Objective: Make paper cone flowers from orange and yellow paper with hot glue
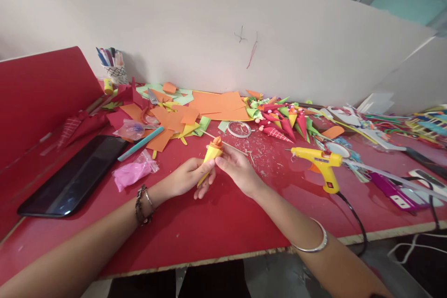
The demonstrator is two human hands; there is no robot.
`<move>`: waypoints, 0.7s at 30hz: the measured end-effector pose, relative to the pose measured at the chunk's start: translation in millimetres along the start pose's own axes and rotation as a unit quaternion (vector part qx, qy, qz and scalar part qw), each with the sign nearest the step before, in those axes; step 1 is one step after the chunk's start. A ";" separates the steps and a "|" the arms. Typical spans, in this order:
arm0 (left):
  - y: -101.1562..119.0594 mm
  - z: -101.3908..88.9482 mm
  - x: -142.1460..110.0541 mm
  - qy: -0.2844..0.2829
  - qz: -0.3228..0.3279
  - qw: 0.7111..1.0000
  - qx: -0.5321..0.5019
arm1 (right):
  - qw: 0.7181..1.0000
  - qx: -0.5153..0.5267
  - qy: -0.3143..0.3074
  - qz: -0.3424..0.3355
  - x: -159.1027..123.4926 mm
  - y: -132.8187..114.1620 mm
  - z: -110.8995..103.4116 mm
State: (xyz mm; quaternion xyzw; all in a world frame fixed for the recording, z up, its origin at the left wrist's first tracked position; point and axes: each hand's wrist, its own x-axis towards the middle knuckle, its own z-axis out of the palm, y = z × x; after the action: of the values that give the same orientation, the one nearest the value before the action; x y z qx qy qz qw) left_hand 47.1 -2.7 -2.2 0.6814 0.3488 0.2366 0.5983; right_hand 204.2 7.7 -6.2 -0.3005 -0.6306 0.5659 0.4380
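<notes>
The yellow paper cone is between the two hands, in the air above the red table. Its narrow end points down, and orange folded paper shows at its wide top. The left hand is closed around the lower part of the cone, with the thumb on the front side. The right hand holds the upper edge with thumb and fingers; it seems a light pinch, but some fingertips are hidden behind the cone.

Just beyond the right hand lies a white ring, with small scraps around it. Farther from this hand, to the right, is a heap of small colourful cones. Also to its right lies a yellow glue gun. To the left of the left hand are a pink bag and a black phone. Beyond the left hand, orange sheets lie spread out.
</notes>
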 end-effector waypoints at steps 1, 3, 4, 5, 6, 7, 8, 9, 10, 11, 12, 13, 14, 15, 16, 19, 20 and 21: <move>-1.3 -0.1 0.3 -0.006 -0.001 1.000 0.000 | 1.000 0.008 -0.001 0.010 -0.1 -0.4 0.1; -3.7 -0.4 1.4 -0.012 0.003 1.000 0.007 | 0.999 0.014 0.012 0.026 -0.6 -0.8 0.2; -4.6 -0.7 2.0 -0.010 0.008 1.000 0.015 | 0.999 0.017 0.020 0.031 -0.8 -0.6 0.2; -5.2 -0.9 2.5 -0.002 0.015 1.000 0.025 | 0.999 0.020 0.029 0.031 -0.8 -0.1 0.2; -5.5 -1.2 2.9 0.008 0.022 0.999 0.038 | 0.999 0.026 0.038 0.026 -0.5 0.6 0.0; -5.4 -1.6 3.1 0.019 0.028 0.998 0.055 | 0.998 0.034 0.050 0.019 -0.2 1.4 -0.1; -5.2 -2.0 3.1 0.027 0.032 0.996 0.075 | 0.997 0.043 0.062 0.010 0.3 2.2 -0.3; -4.8 -2.4 3.1 0.034 0.034 0.994 0.097 | 0.996 0.050 0.067 0.006 0.7 2.9 -0.5; -4.4 -2.8 3.0 0.039 0.034 0.992 0.119 | 0.996 0.057 0.063 0.008 0.9 3.6 -0.5; -4.0 -3.2 2.8 0.044 0.034 0.988 0.142 | 0.997 0.060 0.051 0.018 1.0 4.2 -0.5; -3.5 -3.5 2.6 0.049 0.036 0.984 0.166 | 0.997 0.060 0.034 0.031 0.8 4.6 -0.4; -3.0 -3.9 2.5 0.054 0.039 0.980 0.189 | 0.997 0.057 0.016 0.046 0.4 5.0 -0.2; -2.4 -4.2 2.3 0.057 0.043 0.974 0.214 | 0.997 0.054 0.001 0.058 -0.1 5.3 0.1; -1.8 -4.4 2.2 0.058 0.045 0.968 0.239 | 0.997 0.050 -0.005 0.064 -0.6 5.6 0.4; -1.3 -4.6 2.1 0.058 0.046 0.961 0.265 | 0.997 0.046 0.001 0.063 -1.0 5.8 0.6; -0.9 -4.5 2.3 0.064 0.037 0.935 0.347 | 0.997 0.038 0.044 0.046 -0.4 6.5 -0.3; -1.4 -4.2 2.4 0.070 0.034 0.923 0.378 | 0.997 0.041 0.059 0.041 0.5 6.9 -1.4; -2.2 -4.0 2.5 0.078 0.036 0.907 0.411 | 0.996 0.046 0.072 0.038 1.7 7.2 -3.1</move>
State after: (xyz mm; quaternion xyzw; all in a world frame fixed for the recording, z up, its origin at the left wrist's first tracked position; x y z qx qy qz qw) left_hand 45.3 1.9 -3.9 0.8586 0.4359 0.1455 0.2272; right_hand 205.4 11.9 -13.0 -0.3434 -0.5586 0.5874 0.4744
